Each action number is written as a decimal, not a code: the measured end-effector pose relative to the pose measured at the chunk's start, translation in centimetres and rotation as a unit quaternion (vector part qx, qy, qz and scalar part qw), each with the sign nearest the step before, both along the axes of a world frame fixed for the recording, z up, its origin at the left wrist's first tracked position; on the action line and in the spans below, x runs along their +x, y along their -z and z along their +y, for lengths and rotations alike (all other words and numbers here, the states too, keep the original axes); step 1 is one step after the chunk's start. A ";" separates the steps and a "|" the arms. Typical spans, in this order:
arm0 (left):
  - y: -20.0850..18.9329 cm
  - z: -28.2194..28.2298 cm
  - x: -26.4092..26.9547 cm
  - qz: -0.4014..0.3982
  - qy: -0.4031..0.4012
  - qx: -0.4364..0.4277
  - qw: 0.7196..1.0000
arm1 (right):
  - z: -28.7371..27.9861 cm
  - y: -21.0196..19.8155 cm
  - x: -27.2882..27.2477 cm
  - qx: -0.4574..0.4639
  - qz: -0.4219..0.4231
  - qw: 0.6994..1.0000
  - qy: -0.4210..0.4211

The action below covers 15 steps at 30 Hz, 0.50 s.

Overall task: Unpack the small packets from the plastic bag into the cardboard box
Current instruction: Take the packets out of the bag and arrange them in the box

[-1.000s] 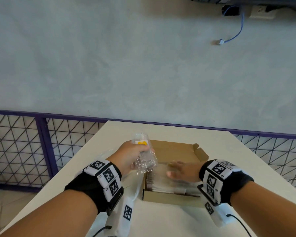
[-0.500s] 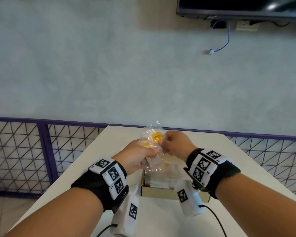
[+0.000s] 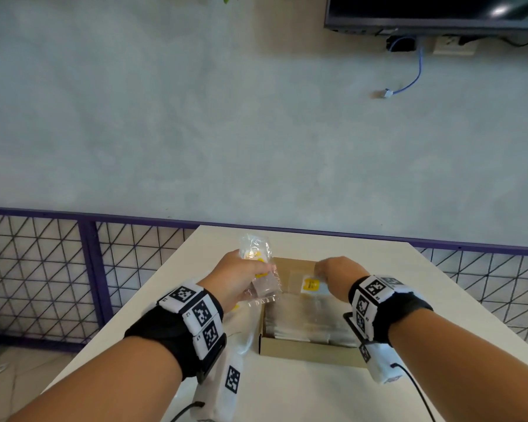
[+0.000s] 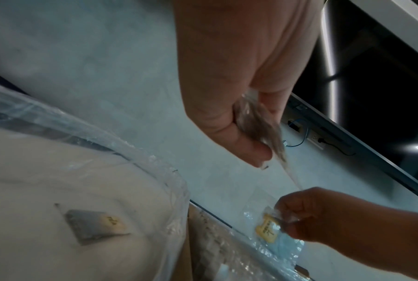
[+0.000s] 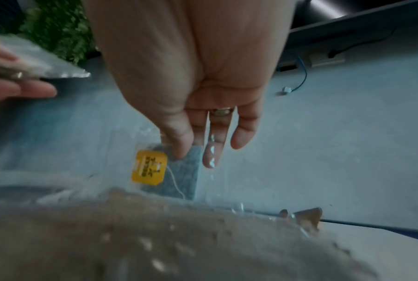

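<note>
One packet (image 5: 165, 169) pinched by top edge in right hand (image 3: 336, 274) thumb and fingertips — hangs upright over cardboard box (image 3: 310, 350); left hand (image 3: 235, 277) grips plastic bag (image 3: 258, 271).

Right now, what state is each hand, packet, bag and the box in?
left hand: raised beside the box, gripping a clear plastic bag.
plastic bag: held up, crumpled, yellow-tagged packets visible inside.
right hand: over the box, pinching one packet.
packet: out of the bag, hanging from the fingers, yellow tag showing.
cardboard box: open on the table, rows of packets already inside.
</note>
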<state>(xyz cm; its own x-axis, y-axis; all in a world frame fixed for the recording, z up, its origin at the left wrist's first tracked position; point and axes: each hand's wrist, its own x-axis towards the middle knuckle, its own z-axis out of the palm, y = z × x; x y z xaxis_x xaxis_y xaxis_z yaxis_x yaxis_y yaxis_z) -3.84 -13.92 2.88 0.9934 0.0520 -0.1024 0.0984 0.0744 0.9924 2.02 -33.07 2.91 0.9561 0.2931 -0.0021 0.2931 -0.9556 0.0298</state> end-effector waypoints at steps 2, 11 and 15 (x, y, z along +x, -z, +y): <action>0.3 0.1 0.4 -0.003 0.007 0.007 1.000 | 0.2 0.6 0.1 -0.023 0.013 1.000 0.002; 1.6 0.7 1.4 0.016 -0.011 0.032 0.999 | -0.1 1.0 1.4 -0.043 -0.010 0.999 0.010; 1.9 0.6 1.6 0.019 -0.015 0.050 0.998 | 0.0 1.5 1.5 -0.084 0.008 0.996 0.006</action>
<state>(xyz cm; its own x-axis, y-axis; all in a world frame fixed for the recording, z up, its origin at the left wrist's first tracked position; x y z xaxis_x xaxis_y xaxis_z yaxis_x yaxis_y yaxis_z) -2.23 -13.34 0.98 0.9867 0.0941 -0.1323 0.1349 -0.0217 0.9906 3.49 -33.08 1.41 0.9588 0.2768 -0.0645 0.2841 -0.9408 0.1848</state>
